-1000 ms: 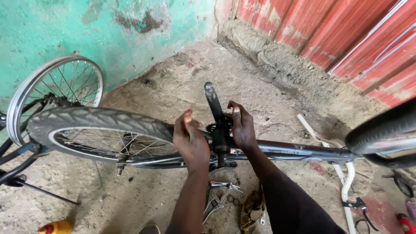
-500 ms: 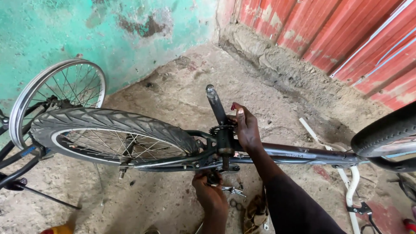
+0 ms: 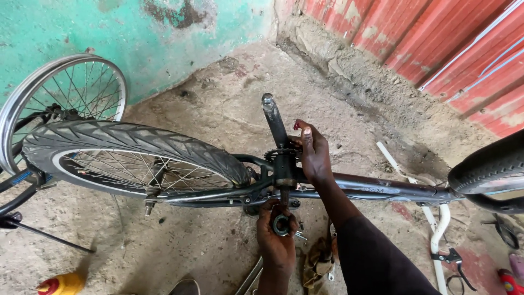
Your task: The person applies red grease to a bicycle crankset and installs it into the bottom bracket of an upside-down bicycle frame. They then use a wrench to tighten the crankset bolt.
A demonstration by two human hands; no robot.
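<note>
A dark bicycle frame point(image 3: 376, 187) lies sideways over the dirt floor, its rear wheel point(image 3: 136, 155) at the left. A black crank arm point(image 3: 274, 123) sticks up from the bottom bracket. My right hand point(image 3: 312, 150) grips the bracket area beside the small chainring. Below the frame, my left hand point(image 3: 277, 237) holds a dark metal ring point(image 3: 281, 225) at the lower end of the axle.
A bare spoked rim point(image 3: 65, 93) leans by the green wall. Another tyre point(image 3: 488, 166) enters at the right. A white frame point(image 3: 436, 229), brake parts point(image 3: 450, 257) and tools lie on the ground. A yellow and red bottle point(image 3: 63, 284) sits at the bottom left.
My left hand left the top of the bracket, dropped below the frame and now holds a ring at the axle's underside. My right hand stayed on the bracket.
</note>
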